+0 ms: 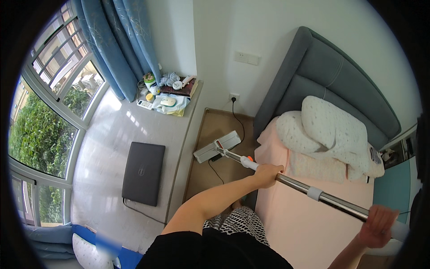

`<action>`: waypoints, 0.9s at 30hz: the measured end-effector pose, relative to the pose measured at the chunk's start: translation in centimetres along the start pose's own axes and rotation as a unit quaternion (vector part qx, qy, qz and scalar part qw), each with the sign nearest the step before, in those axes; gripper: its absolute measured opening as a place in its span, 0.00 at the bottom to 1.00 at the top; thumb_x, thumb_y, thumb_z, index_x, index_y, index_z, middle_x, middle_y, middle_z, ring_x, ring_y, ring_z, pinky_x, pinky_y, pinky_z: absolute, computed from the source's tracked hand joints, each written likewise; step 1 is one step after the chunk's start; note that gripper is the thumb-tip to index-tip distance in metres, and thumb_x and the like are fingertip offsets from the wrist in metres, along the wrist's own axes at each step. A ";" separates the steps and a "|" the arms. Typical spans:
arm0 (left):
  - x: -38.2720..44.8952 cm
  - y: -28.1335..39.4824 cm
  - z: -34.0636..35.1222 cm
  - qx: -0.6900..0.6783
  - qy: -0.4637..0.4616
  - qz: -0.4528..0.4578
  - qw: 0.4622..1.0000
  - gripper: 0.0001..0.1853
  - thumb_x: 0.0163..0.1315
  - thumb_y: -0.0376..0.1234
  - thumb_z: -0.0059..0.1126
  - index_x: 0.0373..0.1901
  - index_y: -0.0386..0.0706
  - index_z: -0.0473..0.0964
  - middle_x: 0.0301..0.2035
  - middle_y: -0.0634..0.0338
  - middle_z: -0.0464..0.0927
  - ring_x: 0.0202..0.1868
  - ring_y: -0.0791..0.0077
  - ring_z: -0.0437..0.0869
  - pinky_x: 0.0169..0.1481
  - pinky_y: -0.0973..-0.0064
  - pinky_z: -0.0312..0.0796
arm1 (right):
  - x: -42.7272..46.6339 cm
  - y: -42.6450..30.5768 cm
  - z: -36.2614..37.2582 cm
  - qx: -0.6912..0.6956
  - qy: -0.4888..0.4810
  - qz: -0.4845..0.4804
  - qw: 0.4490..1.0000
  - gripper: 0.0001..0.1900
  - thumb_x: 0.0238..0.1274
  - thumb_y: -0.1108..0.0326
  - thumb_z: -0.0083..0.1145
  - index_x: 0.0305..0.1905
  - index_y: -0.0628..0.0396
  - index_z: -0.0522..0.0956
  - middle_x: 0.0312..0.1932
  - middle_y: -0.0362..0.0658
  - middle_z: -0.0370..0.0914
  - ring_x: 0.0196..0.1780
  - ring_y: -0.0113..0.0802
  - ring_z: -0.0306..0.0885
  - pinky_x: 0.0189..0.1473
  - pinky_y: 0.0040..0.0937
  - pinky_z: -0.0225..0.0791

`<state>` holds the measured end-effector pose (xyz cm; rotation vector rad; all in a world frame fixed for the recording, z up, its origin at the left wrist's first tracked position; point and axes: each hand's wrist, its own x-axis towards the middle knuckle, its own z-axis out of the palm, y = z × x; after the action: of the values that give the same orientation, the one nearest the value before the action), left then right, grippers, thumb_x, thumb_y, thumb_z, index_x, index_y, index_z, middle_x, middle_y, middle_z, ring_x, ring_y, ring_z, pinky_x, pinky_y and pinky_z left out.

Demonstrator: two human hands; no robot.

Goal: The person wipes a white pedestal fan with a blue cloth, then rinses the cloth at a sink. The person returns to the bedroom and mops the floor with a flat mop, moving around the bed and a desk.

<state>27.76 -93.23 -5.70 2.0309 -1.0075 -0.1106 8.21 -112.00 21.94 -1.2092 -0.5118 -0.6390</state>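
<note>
A flat mop with a metal pole (295, 184) slants across the view, from the lower right to the floor between the windowsill and the bed. My left hand (268, 175) is closed round the pole just above its white joint. Farther up, at the lower right, my right hand (379, 226) grips the thick upper end; it is slightly blurred. The mop's flat white head (206, 152) rests near a black power cord on the brown floor (198, 181). A grey collar (314, 193) sits on the pole between my hands.
The bed (285, 228) with pillows (336, 124) and a grey headboard (322, 64) lies right. On the wide windowsill (100, 168) are a closed laptop (143, 173), a remote (144, 104) and small items. A black cord (240, 121) runs from the wall socket (234, 97) to the floor.
</note>
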 end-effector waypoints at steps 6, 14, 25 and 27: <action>8.0 -7.9 -1.2 0.047 0.041 -0.087 0.994 0.15 0.45 0.25 0.54 0.36 0.46 0.70 0.26 0.57 0.78 0.34 0.56 0.79 0.40 0.60 0.65 | 8.5 11.1 -4.7 0.042 -0.058 -0.001 0.997 0.15 0.47 0.69 0.59 0.20 0.48 0.61 0.06 0.33 0.58 0.08 0.21 0.53 0.14 0.17 0.52; 19.9 -19.8 -4.6 0.018 0.152 -0.211 0.965 0.16 0.45 0.25 0.56 0.37 0.46 0.71 0.28 0.50 0.76 0.36 0.52 0.77 0.40 0.60 0.68 | 25.5 28.3 -7.6 0.148 -0.204 0.064 0.966 0.12 0.46 0.68 0.60 0.21 0.49 0.65 0.06 0.34 0.62 0.08 0.23 0.57 0.13 0.21 0.56; 22.5 -31.6 -7.6 -0.002 0.232 -0.231 0.945 0.09 0.46 0.28 0.57 0.32 0.46 0.73 0.28 0.53 0.76 0.37 0.54 0.76 0.45 0.59 0.65 | 31.3 42.2 -5.7 0.225 -0.243 0.094 0.939 0.09 0.41 0.71 0.57 0.20 0.52 0.65 0.07 0.36 0.63 0.09 0.27 0.59 0.14 0.24 0.57; 23.6 -32.6 -7.0 -0.010 0.233 -0.207 0.950 0.09 0.45 0.26 0.56 0.30 0.46 0.74 0.27 0.55 0.75 0.37 0.55 0.75 0.45 0.60 0.64 | 32.1 42.7 -6.9 0.216 -0.226 0.105 0.944 0.10 0.44 0.69 0.58 0.20 0.52 0.65 0.08 0.36 0.63 0.09 0.26 0.60 0.14 0.24 0.57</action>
<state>66.60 -94.58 -18.42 2.0854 -0.2807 0.1360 61.15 -114.88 12.23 -0.9682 -0.8452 -0.0465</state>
